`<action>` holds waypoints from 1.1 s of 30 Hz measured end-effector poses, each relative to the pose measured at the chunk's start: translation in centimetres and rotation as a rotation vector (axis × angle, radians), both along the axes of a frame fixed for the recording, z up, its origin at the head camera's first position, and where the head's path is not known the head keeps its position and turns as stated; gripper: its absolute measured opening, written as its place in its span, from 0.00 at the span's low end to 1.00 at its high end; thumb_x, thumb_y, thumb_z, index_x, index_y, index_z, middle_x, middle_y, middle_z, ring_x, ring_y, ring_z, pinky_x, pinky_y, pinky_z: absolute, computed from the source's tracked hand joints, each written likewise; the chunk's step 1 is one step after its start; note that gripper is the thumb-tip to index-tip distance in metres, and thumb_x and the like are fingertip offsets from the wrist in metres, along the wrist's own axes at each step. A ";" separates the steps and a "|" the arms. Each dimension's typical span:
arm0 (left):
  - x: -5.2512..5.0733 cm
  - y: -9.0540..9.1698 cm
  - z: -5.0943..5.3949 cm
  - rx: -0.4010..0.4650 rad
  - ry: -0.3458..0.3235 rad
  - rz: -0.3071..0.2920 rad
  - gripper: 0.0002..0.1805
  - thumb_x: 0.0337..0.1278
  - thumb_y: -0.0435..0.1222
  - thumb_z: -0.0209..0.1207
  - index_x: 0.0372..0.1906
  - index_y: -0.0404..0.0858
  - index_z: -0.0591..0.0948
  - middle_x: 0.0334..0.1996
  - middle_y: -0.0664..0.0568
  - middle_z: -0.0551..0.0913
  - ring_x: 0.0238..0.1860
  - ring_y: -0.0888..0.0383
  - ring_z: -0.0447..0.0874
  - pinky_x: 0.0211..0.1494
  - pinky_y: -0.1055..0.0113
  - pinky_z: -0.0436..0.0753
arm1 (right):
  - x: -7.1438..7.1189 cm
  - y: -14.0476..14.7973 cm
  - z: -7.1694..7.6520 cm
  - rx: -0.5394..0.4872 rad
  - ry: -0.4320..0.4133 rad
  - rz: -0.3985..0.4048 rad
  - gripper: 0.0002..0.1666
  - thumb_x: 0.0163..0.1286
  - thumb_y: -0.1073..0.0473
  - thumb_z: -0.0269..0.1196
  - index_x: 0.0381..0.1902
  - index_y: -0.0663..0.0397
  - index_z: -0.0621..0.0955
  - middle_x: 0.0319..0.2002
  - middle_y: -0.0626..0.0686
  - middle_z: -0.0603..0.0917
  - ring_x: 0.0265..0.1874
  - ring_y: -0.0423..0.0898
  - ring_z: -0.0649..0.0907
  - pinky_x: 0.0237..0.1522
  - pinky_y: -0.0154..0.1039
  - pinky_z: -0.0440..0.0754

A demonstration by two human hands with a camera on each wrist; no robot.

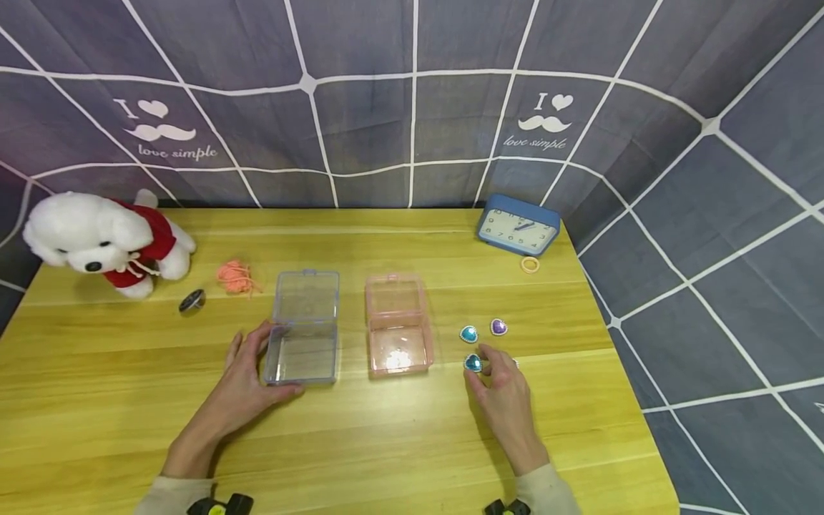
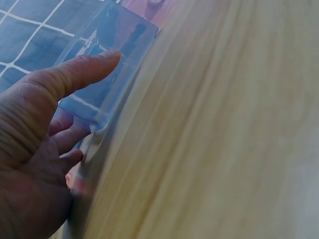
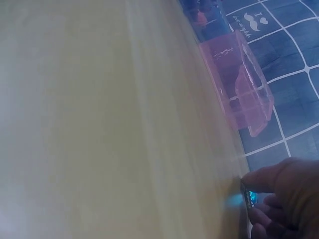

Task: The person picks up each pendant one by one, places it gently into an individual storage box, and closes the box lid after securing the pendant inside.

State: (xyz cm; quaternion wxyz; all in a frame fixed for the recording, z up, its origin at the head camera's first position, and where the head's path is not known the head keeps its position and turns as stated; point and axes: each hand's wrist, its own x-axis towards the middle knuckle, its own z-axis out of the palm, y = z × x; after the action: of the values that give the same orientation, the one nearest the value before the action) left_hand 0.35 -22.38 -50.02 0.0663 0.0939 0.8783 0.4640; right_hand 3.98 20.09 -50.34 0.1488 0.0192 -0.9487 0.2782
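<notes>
My left hand [image 1: 241,383] holds the left side of a clear blue-tinted plastic box [image 1: 301,357], thumb along its front and fingers at its back left corner. The box stands on the table with its lid raised. My right hand [image 1: 505,397] pinches a blue heart-shaped gem [image 1: 473,363] with a beaded rim between thumb and fingers; the right wrist view shows the gem [image 3: 253,198] tilted on edge, close to the tabletop. Beyond that hand lie another blue heart gem [image 1: 468,334] and a purple one [image 1: 498,327]. A further gem [image 1: 516,363] is mostly hidden behind the fingers.
An open pink plastic box [image 1: 400,347] stands between the hands. At the back right are a blue clock [image 1: 518,225] and a small ring [image 1: 530,265]. To the left sit a white plush dog [image 1: 96,232], orange yarn [image 1: 237,277] and a dark round object [image 1: 192,300].
</notes>
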 end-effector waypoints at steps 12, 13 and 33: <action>0.0 -0.1 -0.2 0.022 -0.019 0.015 0.59 0.41 0.43 0.85 0.78 0.38 0.63 0.73 0.24 0.69 0.82 0.27 0.43 0.84 0.39 0.26 | -0.5 0.0 0.1 0.011 0.006 0.011 0.28 0.56 0.69 0.79 0.54 0.70 0.84 0.42 0.58 0.89 0.32 0.49 0.87 0.31 0.46 0.88; 0.0 -0.1 -0.2 0.024 -0.028 0.016 0.59 0.41 0.43 0.85 0.78 0.37 0.63 0.73 0.24 0.68 0.83 0.27 0.40 0.83 0.39 0.26 | -0.5 0.0 0.1 0.012 0.011 0.012 0.28 0.56 0.69 0.80 0.54 0.70 0.84 0.41 0.58 0.89 0.31 0.49 0.87 0.30 0.46 0.88; 0.2 0.1 0.1 0.017 -0.007 0.025 0.57 0.41 0.44 0.85 0.77 0.39 0.65 0.73 0.26 0.70 0.82 0.29 0.45 0.84 0.40 0.27 | -3.8 -1.2 2.9 0.010 0.206 0.085 0.27 0.55 0.67 0.81 0.51 0.73 0.84 0.40 0.62 0.89 0.37 0.57 0.88 0.34 0.49 0.90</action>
State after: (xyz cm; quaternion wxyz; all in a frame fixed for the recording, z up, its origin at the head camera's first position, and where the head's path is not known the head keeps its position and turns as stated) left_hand 0.50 -22.28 -49.89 0.0627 0.0817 0.8753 0.4724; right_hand 0.19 18.89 -47.41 0.2333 0.0888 -0.9281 0.2763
